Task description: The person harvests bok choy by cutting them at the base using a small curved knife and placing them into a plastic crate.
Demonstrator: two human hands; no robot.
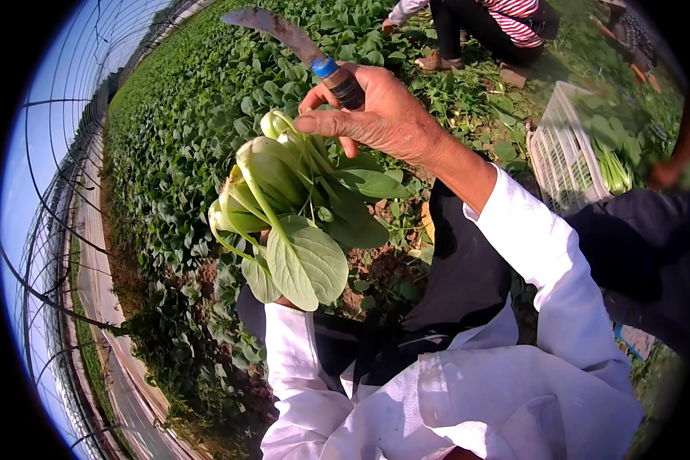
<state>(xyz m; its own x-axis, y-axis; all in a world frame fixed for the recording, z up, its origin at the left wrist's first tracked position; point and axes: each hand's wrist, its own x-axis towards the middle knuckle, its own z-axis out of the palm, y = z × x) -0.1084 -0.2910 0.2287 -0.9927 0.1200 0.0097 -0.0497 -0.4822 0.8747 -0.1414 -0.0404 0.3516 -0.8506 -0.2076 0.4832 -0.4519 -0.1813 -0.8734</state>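
Note:
My right hand [388, 118] grips the dark, taped handle of a curved harvesting knife [287, 37], with blue tape near the blade. The soiled blade points up and to the left. The thumb and fingers of that hand are at the upper end of a bunch of bok choy [273, 172], against the stems. Pale root ends face left and up, and broad leaves hang down to the right. My left hand [286, 302] is under the bunch and holds it up; the leaves hide most of it, with a little skin showing above the white cuff.
Low leafy greens [207, 103] cover the ground ahead and left. At right stands a white plastic crate [569, 149] with cut greens [612, 167]; a blurred hand [667, 172] is beside it. Another person [494, 29] crouches at the top. A greenhouse frame [40, 218] runs along the left.

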